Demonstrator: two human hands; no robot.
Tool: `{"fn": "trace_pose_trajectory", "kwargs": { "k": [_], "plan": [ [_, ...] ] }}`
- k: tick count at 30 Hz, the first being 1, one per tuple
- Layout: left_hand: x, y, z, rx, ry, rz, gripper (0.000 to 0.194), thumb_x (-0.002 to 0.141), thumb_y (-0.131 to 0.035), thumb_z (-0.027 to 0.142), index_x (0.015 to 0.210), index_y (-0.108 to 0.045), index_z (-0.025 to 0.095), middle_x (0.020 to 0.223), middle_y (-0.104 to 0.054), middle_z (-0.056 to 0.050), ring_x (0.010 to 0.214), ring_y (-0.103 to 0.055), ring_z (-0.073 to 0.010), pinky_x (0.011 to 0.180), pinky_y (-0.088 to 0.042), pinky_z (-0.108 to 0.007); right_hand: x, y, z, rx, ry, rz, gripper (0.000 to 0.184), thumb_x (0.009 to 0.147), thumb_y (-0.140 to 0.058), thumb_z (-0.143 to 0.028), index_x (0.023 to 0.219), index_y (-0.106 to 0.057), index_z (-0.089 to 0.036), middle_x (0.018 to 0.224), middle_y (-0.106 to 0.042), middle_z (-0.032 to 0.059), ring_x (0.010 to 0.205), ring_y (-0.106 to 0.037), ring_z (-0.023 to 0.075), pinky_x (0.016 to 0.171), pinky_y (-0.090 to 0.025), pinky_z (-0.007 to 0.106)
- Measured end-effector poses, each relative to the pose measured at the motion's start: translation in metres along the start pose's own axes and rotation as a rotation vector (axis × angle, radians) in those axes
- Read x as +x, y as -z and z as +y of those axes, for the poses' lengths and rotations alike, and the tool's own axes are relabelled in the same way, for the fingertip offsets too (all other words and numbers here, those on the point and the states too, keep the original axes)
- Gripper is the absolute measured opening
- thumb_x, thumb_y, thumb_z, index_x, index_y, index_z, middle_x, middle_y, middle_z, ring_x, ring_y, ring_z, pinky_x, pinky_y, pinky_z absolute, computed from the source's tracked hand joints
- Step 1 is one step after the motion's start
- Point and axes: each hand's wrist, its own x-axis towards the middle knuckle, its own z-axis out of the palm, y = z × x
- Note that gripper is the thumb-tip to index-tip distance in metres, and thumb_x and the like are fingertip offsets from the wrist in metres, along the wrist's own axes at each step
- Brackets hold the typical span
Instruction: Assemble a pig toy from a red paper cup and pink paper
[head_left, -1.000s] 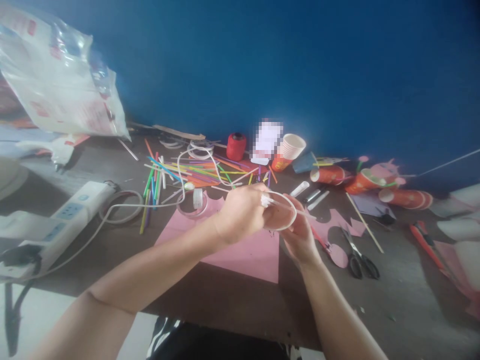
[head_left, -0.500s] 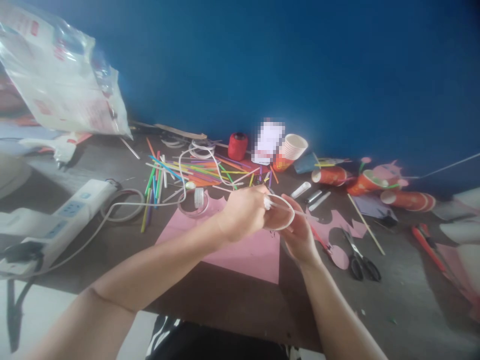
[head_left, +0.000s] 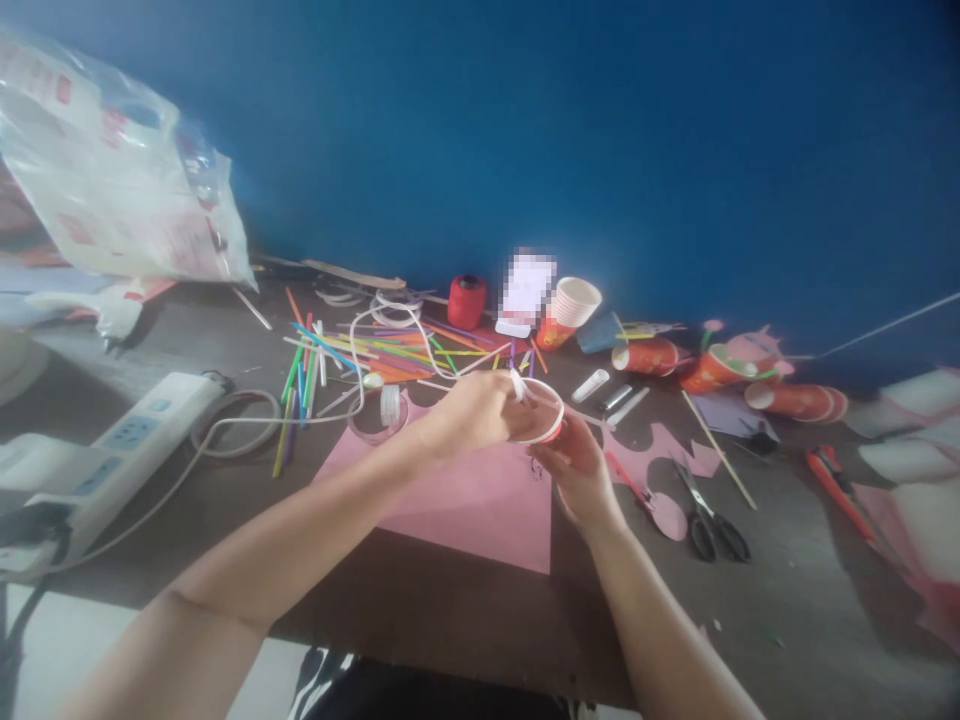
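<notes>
A red paper cup with a white rim is held up between my hands, its mouth tilted toward me. My right hand wraps around the cup's right side. At the left of the rim, my left hand is closed, fingers curled against the cup. A small white strip sticks up by those fingers; what it is made of is unclear. Below lies a pink paper sheet with cut edges. Black-handled scissors and a pink paper disc rest to the right.
Coloured sticks, a red spool, stacked paper cups and a phone line the back. A power strip with a white cable and a glue gun are left. Decorated cups and a red cutter lie right.
The cup has turned in my hands, so some of its red side now shows below the rim. Both hands shifted slightly left in view, along with the whole scene.
</notes>
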Motion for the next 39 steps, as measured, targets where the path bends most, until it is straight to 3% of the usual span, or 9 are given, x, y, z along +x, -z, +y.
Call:
{"fn": "trace_pose_trajectory", "kwargs": {
  "k": [2,8,15,21,25,27,31,35,39],
  "plan": [
    [0.003,0.003,0.000,-0.044,-0.019,-0.022,0.018,0.073,-0.064,0.034,0.074,-0.068,0.017,0.080,-0.069,-0.003,0.072,-0.063,-0.0160,0.064,-0.047,-0.025,0.001,0.001,0.000,0.023,-0.018,0.020,0.056,0.072,-0.072,-0.027,0.123,-0.048,-0.026,0.122,-0.059,0.0075,0.104,-0.060,0.0228,0.087,-0.050,0.040],
    [0.006,0.001,-0.001,-0.257,0.021,0.134,0.025,0.077,-0.062,0.039,0.085,-0.067,0.016,0.093,-0.068,-0.007,0.081,-0.063,-0.0161,0.066,-0.049,-0.024,0.003,0.003,-0.002,0.067,-0.010,0.034,0.054,0.069,-0.075,-0.027,0.118,-0.051,-0.025,0.114,-0.062,0.0068,0.101,-0.061,0.0230,0.086,-0.050,0.040],
    [0.006,0.001,-0.001,-0.150,-0.014,0.190,0.023,0.078,-0.060,0.038,0.079,-0.067,0.017,0.091,-0.064,-0.006,0.087,-0.060,-0.0177,0.072,-0.047,-0.026,0.003,-0.003,-0.009,0.108,-0.048,-0.006,0.052,0.066,-0.077,-0.029,0.113,-0.055,-0.023,0.111,-0.063,0.0072,0.096,-0.062,0.0224,0.083,-0.051,0.039],
    [0.013,0.008,0.002,-0.358,0.086,0.028,0.026,0.080,-0.059,0.039,0.081,-0.068,0.014,0.078,-0.064,-0.005,0.075,-0.059,-0.0167,0.066,-0.045,-0.025,0.002,-0.006,-0.020,0.299,-0.129,-0.157,0.047,0.067,-0.077,-0.029,0.109,-0.057,-0.021,0.097,-0.065,0.0051,0.076,-0.063,0.0161,0.070,-0.052,0.033],
    [0.022,0.011,0.008,-0.512,0.179,-0.099,0.025,0.079,-0.061,0.039,0.079,-0.067,0.014,0.066,-0.061,-0.002,0.058,-0.054,-0.0124,0.053,-0.041,-0.022,0.005,-0.002,-0.023,0.324,-0.133,-0.178,0.047,0.065,-0.078,-0.031,0.106,-0.059,-0.018,0.092,-0.065,0.0051,0.074,-0.061,0.0162,0.066,-0.051,0.031],
    [0.027,0.013,0.012,-0.547,0.181,-0.145,0.026,0.080,-0.060,0.039,0.090,-0.066,0.015,0.072,-0.063,-0.002,0.063,-0.057,-0.0128,0.056,-0.043,-0.023,0.008,0.003,-0.024,0.323,-0.124,-0.162,0.048,0.066,-0.076,-0.032,0.108,-0.058,-0.018,0.092,-0.065,0.0054,0.074,-0.062,0.0161,0.064,-0.051,0.030],
    [0.035,0.015,0.017,-0.569,0.200,-0.137,0.039,0.082,-0.057,0.041,0.115,-0.056,0.019,0.099,-0.065,-0.006,0.081,-0.061,-0.0155,0.067,-0.047,-0.025,0.012,0.013,-0.026,0.299,-0.071,-0.053,0.045,0.070,-0.073,-0.034,0.109,-0.057,-0.018,0.090,-0.066,0.0061,0.072,-0.062,0.0165,0.062,-0.049,0.029],
    [0.035,0.013,0.013,-0.534,0.241,-0.153,0.045,0.079,-0.060,0.044,0.114,-0.057,0.016,0.097,-0.066,-0.008,0.081,-0.062,-0.0176,0.066,-0.047,-0.025,0.016,0.020,-0.025,0.289,-0.068,0.031,0.042,0.071,-0.072,-0.037,0.106,-0.057,-0.019,0.088,-0.066,0.0055,0.069,-0.063,0.0163,0.059,-0.047,0.027],
    [0.029,0.005,0.004,-0.545,0.247,-0.085,0.051,0.073,-0.067,0.044,0.113,-0.059,0.014,0.091,-0.068,-0.009,0.079,-0.063,-0.0194,0.065,-0.047,-0.026,0.017,0.021,-0.022,0.280,-0.065,0.047,0.041,0.069,-0.073,-0.036,0.104,-0.058,-0.020,0.090,-0.065,0.0046,0.070,-0.062,0.0161,0.057,-0.046,0.026]
  ]
}}
